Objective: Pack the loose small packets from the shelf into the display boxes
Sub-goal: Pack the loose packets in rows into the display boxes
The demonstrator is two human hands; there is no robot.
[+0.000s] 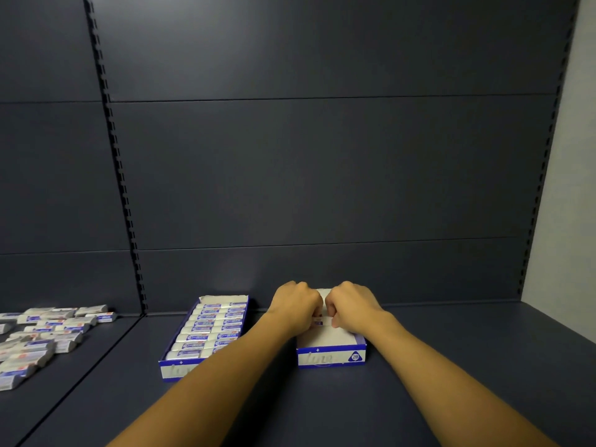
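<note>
Head camera looks down at a big dark back wall made of flat panels, with slotted metal strips running up it. Below the wall lies a wide dark shelf, and a seam splits it into a left part and a right part.

Two bare forearms reach in from the bottom, over the right part of the shelf. The left one crosses over the near corner of the full display box. This box is blue and white, and small packets lie in it in a neat row from front to back.

Just to the right of it stands the second display box, with a blue front and a "2B" mark. Its near half shows only a bare white floor. Both hands meet over its far end. The left hand has its fingers curled down into the box, and the right hand is curled the same way, knuckles up. The two hands almost touch. Between them peeks a bit of a white packet, and the curled fingers seem to hold it at the back of this box.

Far to the left, on the other part of the shelf, lie the loose small packets in a messy heap, well apart from both boxes
</note>
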